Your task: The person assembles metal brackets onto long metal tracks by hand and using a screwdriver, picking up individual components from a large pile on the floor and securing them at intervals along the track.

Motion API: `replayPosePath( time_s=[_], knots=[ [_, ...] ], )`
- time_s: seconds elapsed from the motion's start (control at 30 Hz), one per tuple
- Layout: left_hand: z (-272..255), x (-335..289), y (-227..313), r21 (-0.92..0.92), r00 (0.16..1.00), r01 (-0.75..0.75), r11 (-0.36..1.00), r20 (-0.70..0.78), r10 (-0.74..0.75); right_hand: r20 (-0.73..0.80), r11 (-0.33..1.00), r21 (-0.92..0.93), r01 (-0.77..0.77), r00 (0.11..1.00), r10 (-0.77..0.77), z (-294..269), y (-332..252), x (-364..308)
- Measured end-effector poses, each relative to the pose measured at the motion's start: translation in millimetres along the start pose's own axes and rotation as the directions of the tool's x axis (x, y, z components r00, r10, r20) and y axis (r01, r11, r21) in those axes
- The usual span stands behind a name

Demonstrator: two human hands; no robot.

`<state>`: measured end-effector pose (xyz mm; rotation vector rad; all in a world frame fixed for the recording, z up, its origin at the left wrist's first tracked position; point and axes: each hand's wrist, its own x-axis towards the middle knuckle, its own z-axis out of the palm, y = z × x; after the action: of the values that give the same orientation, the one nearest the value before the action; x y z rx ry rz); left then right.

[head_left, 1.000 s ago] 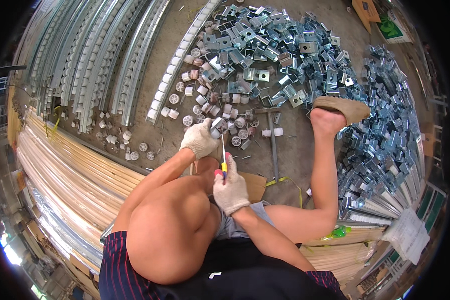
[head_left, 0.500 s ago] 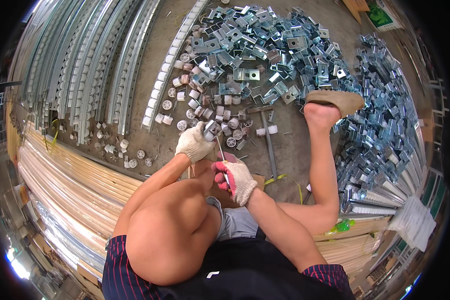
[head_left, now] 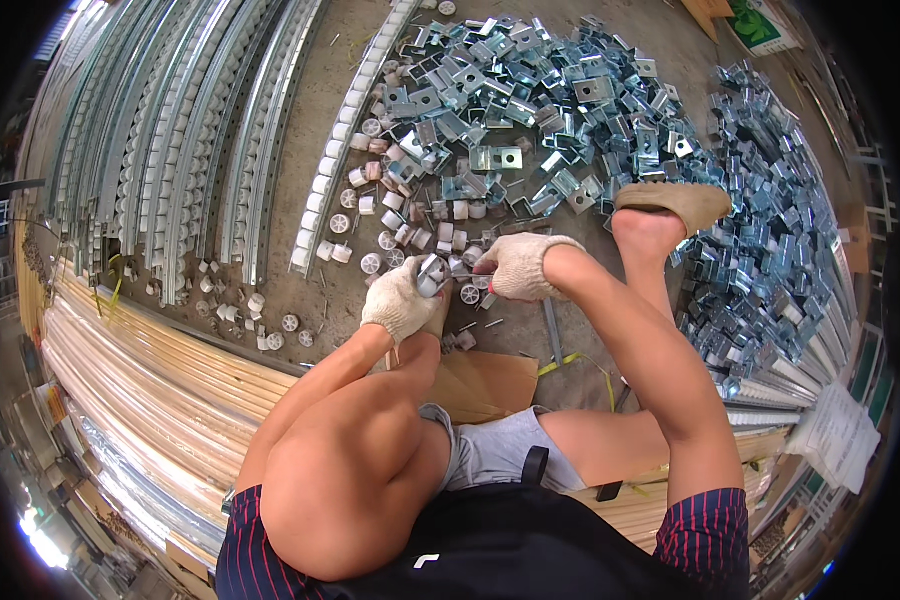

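My left hand (head_left: 400,299), in a white knit glove, is closed around a small shiny metal bracket (head_left: 432,274). Opposite it, my right hand (head_left: 523,266) wears a white glove with a pink palm and grips a slim metal rod-like tool (head_left: 467,276). The tool lies roughly level and its tip reaches the bracket; whether it has a handle is hidden by the glove. White plastic rollers (head_left: 371,263), some spoked, lie on the floor just beyond both hands.
A large heap of zinc-coloured brackets (head_left: 530,90) spreads beyond, with another heap (head_left: 765,220) at right. Roller tracks (head_left: 180,140) stand in rows at left, and one track (head_left: 330,165) lies nearer. A hammer handle (head_left: 553,330) and cardboard (head_left: 485,385) are by my legs.
My right hand has swung up and to the right, turning back-up. The rod-like tool went from steep to nearly level. The left hand still holds the bracket, tilted differently and slightly lower.
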<state>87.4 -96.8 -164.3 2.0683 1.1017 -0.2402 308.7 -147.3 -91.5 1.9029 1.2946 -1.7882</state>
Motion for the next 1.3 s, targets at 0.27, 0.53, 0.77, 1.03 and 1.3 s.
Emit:
replayPosePath(
  time_s=[0.27,0.53,0.77,1.03,1.3],
  knots=[
    [7.0,8.6,-0.7,-0.050,0.998,-0.035,0.998,0.054,0.037,0.070,0.941,-0.295,0.167,0.986,-0.153,-38.5,47.1,46.9],
    [-7.3,5.5,-4.6,-0.078,0.997,-0.008,0.997,0.075,0.014,-0.279,0.659,-0.740,0.139,0.827,-0.488,-24.2,75.3,49.6],
    [2.9,15.9,-29.5,-0.160,0.990,-0.064,0.985,0.116,0.083,-0.510,0.673,-0.740,0.013,0.641,-0.574,-9.0,93.2,97.2],
    [-2.9,8.8,-26.6,-0.196,0.990,-0.041,0.980,0.122,0.066,-0.690,0.784,-0.620,0.006,0.471,-0.549,17.6,96.6,98.9],
    [7.0,6.7,-24.4,-0.153,0.995,-0.080,0.985,0.040,0.087,-0.549,0.797,-0.558,-0.229,0.823,-0.148,38.9,48.4,4.9]
  ],
)
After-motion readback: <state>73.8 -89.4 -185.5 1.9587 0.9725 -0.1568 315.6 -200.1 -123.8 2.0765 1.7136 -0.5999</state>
